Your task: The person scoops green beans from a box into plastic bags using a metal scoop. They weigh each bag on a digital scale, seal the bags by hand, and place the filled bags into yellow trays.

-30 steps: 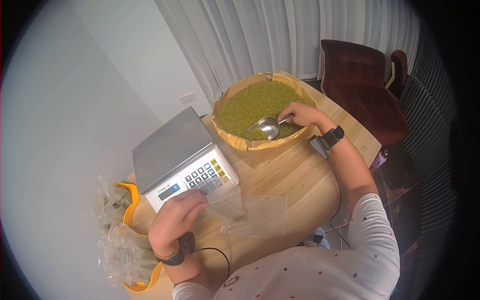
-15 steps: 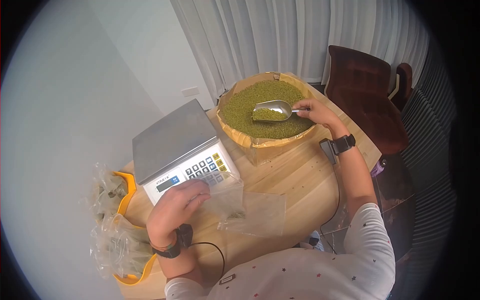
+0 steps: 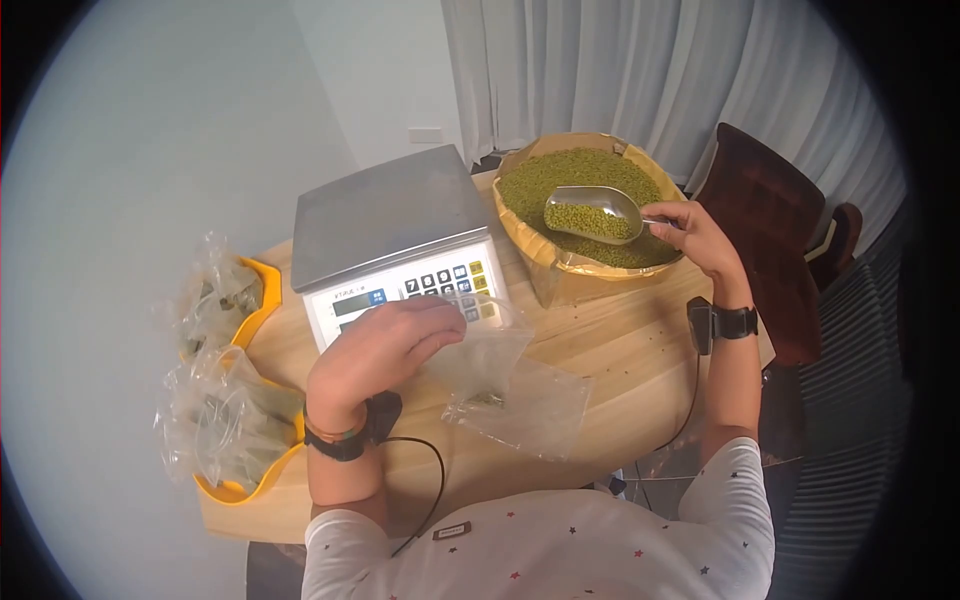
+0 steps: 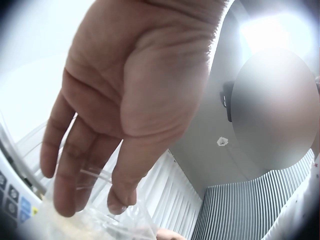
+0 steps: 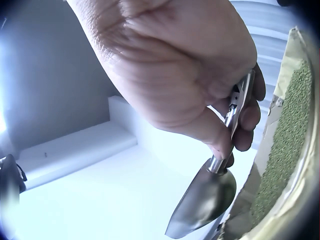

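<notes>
Holds metal scoop [image 3: 604, 198] by its handle in R grip [image 3: 695, 236], w/ fingers & thumb clamped round it. Has scoop loaded w/ small green beans [image 3: 583, 219], approx. level above the bean-filled carton [image 3: 556, 281] at rear R of tabletop [image 3: 640, 365].

Pinches clear plastic bag [image 3: 492, 345] near its top edge in L grip [image 3: 372, 345], w/ thumb & fingers together on the film; has it just in front of digital scale [image 3: 390, 215], overlapping a flat bag [image 3: 555, 402] on tabletop. Can't say for sure in which bag to place the few green bits at the overlap.

Has scale L of carton, w/ grey plate & numbered keys, part hidden behind L grip; can't read display. Has 2 yellow trays [image 3: 268, 290] at L edge, w/ filled clear bags [image 3: 220, 420] in them. Has brown chair [image 3: 762, 200] R of carton & pale curtains [image 3: 620, 60] behind
</notes>
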`<action>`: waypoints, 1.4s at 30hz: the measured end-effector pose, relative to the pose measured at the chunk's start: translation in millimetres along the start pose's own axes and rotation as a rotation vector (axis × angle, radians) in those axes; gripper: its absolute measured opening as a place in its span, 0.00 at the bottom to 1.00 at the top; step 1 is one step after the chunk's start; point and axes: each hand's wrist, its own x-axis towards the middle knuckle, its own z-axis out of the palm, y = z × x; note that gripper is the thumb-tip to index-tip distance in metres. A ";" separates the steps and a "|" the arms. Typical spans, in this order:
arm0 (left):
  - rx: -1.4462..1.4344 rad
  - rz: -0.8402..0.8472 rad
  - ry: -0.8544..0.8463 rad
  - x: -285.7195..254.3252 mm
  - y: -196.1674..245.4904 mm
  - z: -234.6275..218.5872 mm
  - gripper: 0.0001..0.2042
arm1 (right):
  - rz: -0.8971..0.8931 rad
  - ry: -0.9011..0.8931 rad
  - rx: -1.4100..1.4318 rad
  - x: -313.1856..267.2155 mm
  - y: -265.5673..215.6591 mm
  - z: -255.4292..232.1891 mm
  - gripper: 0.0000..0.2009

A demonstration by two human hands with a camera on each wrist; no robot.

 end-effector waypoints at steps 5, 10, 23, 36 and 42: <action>0.014 0.002 0.000 -1.0 1.6 0.0 0.06 | -0.104 -0.125 0.072 -12.8 -45.7 18.6 0.12; 0.028 0.011 0.011 -1.5 2.3 0.3 0.06 | -0.311 -0.262 -0.142 -17.8 -88.2 35.4 0.12; 0.015 -0.017 0.020 -1.2 5.4 2.6 0.06 | -0.695 -0.029 -0.693 -51.1 -142.6 81.0 0.16; 0.032 -0.053 -0.008 -0.4 8.6 -2.2 0.05 | -0.285 0.262 -0.532 -11.0 -87.6 26.6 0.15; 0.005 -0.042 0.002 -0.4 9.7 -1.5 0.06 | -0.197 0.465 -0.831 37.4 15.4 15.3 0.21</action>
